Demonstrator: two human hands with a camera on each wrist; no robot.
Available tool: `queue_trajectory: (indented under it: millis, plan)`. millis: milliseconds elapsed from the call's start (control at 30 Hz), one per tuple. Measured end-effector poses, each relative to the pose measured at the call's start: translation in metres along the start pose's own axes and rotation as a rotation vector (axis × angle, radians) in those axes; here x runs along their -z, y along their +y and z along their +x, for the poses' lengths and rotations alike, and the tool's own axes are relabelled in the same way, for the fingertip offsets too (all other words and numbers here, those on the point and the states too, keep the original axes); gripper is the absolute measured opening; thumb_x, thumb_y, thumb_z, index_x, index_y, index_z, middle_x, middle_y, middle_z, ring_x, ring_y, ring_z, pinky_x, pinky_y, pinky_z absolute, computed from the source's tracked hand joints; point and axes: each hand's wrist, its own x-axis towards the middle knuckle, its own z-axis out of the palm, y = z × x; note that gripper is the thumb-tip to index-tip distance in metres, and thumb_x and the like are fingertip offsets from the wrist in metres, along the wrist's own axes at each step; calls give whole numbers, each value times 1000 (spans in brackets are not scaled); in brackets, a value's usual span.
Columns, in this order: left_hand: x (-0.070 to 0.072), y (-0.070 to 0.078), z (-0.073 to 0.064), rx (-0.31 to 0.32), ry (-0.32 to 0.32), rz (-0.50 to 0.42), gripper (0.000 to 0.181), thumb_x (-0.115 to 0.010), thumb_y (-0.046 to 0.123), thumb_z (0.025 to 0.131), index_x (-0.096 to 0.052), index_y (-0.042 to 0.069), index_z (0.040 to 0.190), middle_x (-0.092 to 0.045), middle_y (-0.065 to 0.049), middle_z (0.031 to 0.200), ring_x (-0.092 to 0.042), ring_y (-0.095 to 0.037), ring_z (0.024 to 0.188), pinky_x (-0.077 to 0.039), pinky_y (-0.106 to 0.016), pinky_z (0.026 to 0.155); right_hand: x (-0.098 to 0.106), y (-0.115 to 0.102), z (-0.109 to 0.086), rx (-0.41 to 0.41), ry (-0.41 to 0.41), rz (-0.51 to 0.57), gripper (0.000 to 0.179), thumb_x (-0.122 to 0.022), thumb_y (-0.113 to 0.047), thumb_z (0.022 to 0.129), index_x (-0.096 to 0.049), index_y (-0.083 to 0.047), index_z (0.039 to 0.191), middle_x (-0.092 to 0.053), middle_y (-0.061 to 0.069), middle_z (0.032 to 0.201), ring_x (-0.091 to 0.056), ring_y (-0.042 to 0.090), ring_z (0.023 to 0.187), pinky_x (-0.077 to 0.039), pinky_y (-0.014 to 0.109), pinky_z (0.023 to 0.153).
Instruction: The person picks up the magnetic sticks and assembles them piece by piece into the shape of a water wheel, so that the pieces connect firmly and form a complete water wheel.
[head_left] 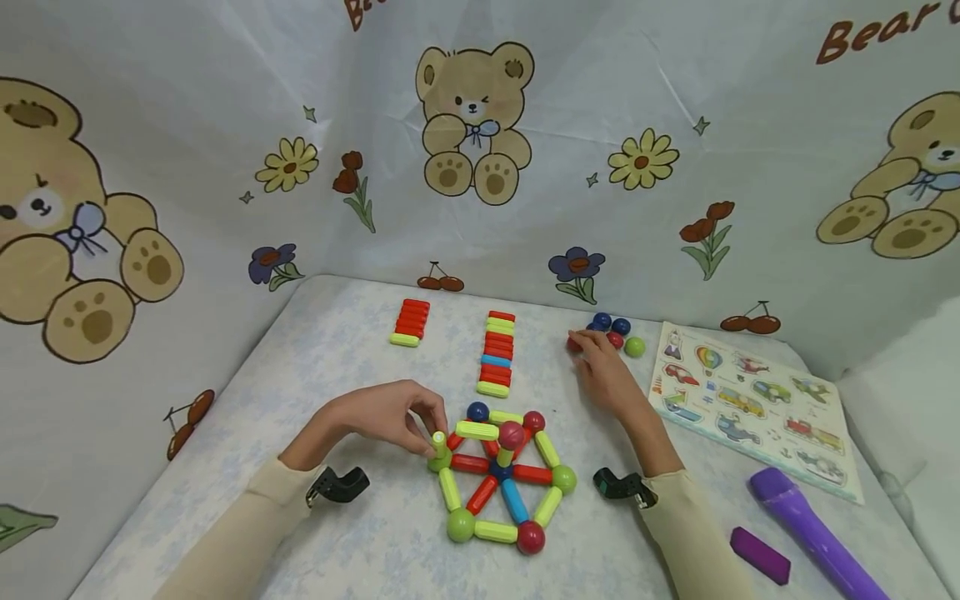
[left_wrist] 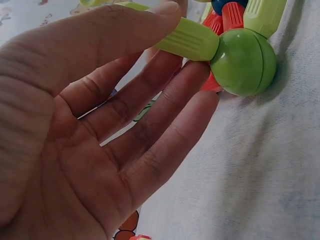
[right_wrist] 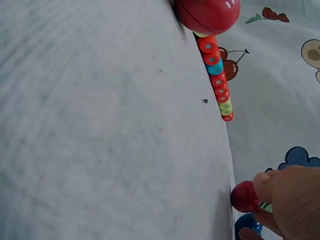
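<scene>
A flat wheel of magnetic rods and balls stands on the table, with a dark blue ball at its hub. Over the hub, a red ball tops an upright rod; one yellow-green rod lies level beside that ball. My left hand pinches another yellow-green rod between thumb and fingers, upright on the green ball at the wheel's left corner. Farther back, my right hand pinches a red ball at the edge of a cluster, close to a blue ball.
Two rows of rods, a short one and a longer one, lie behind the wheel. Blue, red and green balls sit at the back right. A picture board, a purple microphone and a purple block are at the right.
</scene>
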Motion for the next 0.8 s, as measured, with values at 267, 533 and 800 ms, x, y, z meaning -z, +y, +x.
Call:
queue_trajectory:
  millis: [267, 533, 800]
  plan:
    - [1, -3, 0, -3, 4, -6, 16, -85, 7, 93, -76, 9, 106, -76, 0, 108, -74, -19, 105, -63, -31, 90, -2, 6, 3, -136, 83, 36, 38, -68, -4, 105, -63, 6, 142, -50, 29, 139, -64, 42, 116, -58, 55, 95]
    - [2, -2, -1, -1, 4, 3, 17, -85, 8, 93, -77, 10, 108, -76, 2, 109, -73, -19, 105, -63, -31, 91, 23, -74, -1, -17, 19, 224, 40, -80, -10, 99, -66, 0, 135, -70, 17, 125, -70, 35, 114, -62, 51, 95]
    - [3, -2, -2, -29, 2, 37, 18, -85, 9, 93, -78, 10, 109, -77, 3, 107, -74, -17, 103, -63, -31, 90, 34, -178, -33, 304, -117, 345, 39, -85, -17, 95, -70, -14, 132, -72, -4, 124, -72, 16, 110, -62, 36, 93]
